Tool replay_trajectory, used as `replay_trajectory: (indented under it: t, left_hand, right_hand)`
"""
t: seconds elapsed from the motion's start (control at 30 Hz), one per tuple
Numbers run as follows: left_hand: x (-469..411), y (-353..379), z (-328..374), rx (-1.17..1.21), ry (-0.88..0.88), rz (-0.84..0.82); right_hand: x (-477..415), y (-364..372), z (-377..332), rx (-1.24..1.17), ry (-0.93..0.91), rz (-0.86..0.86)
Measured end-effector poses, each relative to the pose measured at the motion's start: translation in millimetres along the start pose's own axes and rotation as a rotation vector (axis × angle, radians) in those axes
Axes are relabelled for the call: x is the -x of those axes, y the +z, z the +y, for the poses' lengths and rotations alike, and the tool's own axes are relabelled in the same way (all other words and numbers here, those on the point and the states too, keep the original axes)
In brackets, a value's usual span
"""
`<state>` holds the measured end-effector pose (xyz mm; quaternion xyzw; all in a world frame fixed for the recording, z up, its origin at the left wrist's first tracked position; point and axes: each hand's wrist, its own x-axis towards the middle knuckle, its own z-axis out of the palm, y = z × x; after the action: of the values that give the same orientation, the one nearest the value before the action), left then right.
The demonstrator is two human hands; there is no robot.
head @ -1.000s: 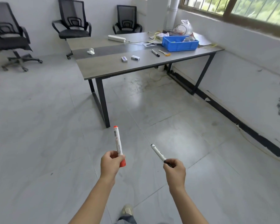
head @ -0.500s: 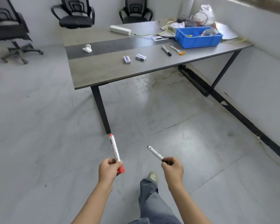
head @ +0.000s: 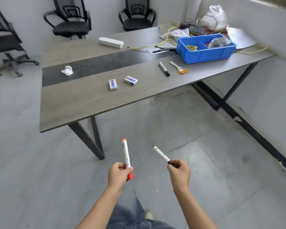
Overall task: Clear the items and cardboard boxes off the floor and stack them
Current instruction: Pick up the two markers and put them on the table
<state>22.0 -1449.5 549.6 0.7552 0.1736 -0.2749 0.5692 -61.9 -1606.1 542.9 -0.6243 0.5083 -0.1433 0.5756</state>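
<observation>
Worktop (head: 82,103): ahead of both hands, its near edge beyond the held markers' tips. Blue bin (head: 205,54): at the right end, with a black marker (head: 164,68) lying just in front of it, long axis running front to back. Left hand (head: 119,176): fingers curled round a red marker (head: 125,154), held near upright over the floor. Right hand (head: 179,172): fingers pinching a white marker (head: 160,153) by its dark end, barrel slanting up-left. This is probably the nearer hand to the bin-side spot.

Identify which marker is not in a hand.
The black marker lying on the table beside the paintbrush; the red marker and second black marker are hand-held.
</observation>
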Motion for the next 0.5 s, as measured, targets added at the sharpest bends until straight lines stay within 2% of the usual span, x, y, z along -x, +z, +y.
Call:
replay_trajectory:
  t: [0.2,0.5]
  left_hand:
    - [-83.5,45.3,61.8,-0.042,0.012,-0.043]
    - [-225.0,107.7,223.4,-0.024,0.183,-0.111]
  right_hand:
    - [-87.2,31.7,-52.6,-0.003,-0.052,0.050]
    - [-206.0,97.0,-164.5,-0.052,-0.212,0.164]
